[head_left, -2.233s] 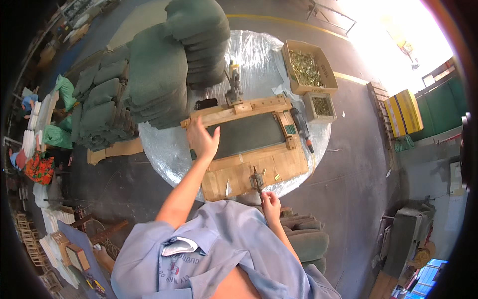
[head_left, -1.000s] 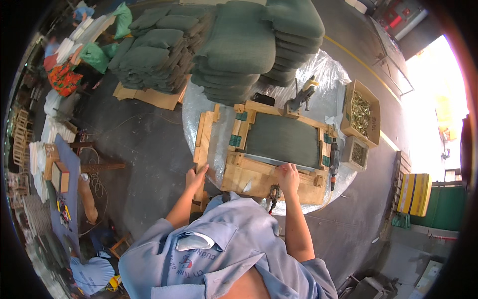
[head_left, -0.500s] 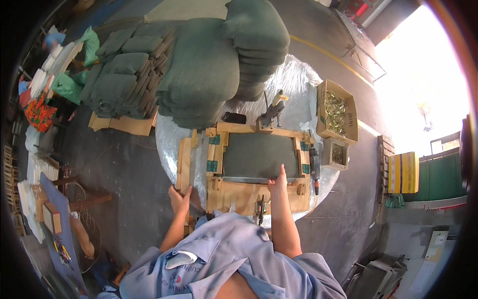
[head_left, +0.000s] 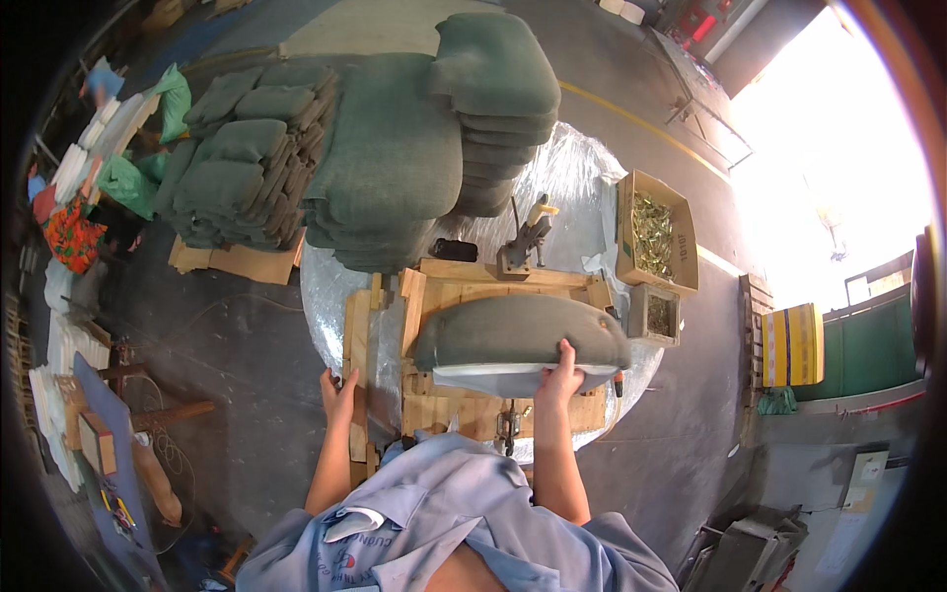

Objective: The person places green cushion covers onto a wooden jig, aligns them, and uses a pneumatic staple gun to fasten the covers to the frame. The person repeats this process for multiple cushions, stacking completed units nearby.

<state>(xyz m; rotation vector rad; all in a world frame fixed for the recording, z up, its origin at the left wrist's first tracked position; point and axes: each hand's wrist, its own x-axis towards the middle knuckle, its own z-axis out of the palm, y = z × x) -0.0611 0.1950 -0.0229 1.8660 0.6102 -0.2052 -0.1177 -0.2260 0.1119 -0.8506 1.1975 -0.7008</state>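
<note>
The blue shirt (head_left: 449,498) and cardboard box (head_left: 684,222) both bear print (head_left: 347,559).

The grey-green cushion (head_left: 513,331) hides part of the right hand (head_left: 560,381) and most of the power tool (head_left: 619,384).

Greyish-blue shirt (head_left: 493,498), chest pocket (head_left: 395,488), printed emblem (head_left: 345,560) (partly red)

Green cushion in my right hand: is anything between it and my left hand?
Yes. From your left hand, a long wooden bar comes first, then a shorter wooden rail, before the green cushion. Your right hand grips it, with nothing visible between.
</note>
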